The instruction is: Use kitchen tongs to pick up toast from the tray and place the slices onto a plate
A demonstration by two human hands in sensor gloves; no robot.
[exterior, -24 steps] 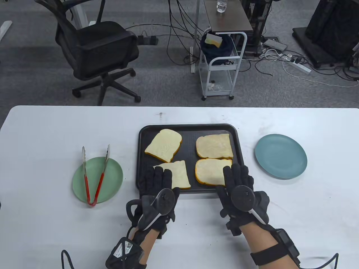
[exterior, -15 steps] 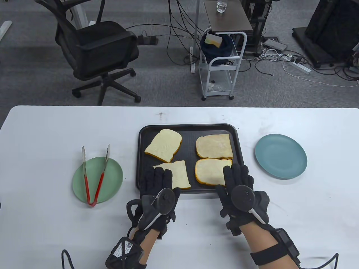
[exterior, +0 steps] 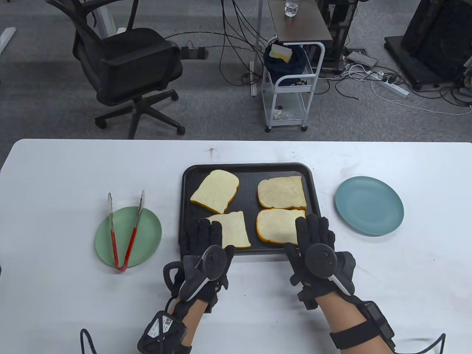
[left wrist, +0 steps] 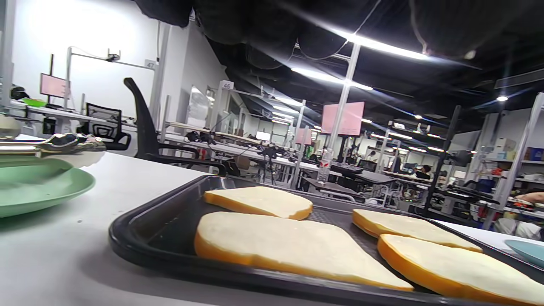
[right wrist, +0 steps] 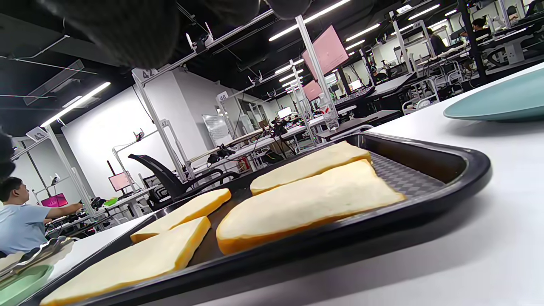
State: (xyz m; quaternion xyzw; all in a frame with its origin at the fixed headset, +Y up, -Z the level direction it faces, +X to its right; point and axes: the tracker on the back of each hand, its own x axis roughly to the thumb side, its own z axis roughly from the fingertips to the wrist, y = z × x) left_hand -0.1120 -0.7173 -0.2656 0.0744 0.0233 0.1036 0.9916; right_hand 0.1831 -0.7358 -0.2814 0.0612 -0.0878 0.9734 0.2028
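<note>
While both gloved hands lie flat at the near edge of the black tray (exterior: 317, 191), neither grasps anything: the left hand (exterior: 206, 254) has its fingers (exterior: 204, 232) stretched out and released over the tray's near-left corner, partly covering the near-left toast slice (exterior: 232, 228), and the right hand (exterior: 317, 250) has its fingers (exterior: 313, 228) likewise straight and relaxed, overlapping the near-right toast slice (exterior: 274, 226). Each hand carries a tracker on its back. Just beyond them the tray sits in the middle of the white worktop (exterior: 55, 177) with four slices in all; the far-left slice (exterior: 215, 191) lies at an angle and the far-right slice (exterior: 282, 191) lies square to the tray edge. To the left of the tray, apart from it, a green plate (exterior: 147, 236) holds the red-handled tongs (exterior: 124, 232), which lie spread wide with their metal tips pointing away over the plate's far rim. To the right of the tray rests a blue plate (exterior: 369, 205). Beyond the worktop stand a black office chair (exterior: 125, 70) and a white cart (exterior: 291, 84) on grey carpet.
</note>
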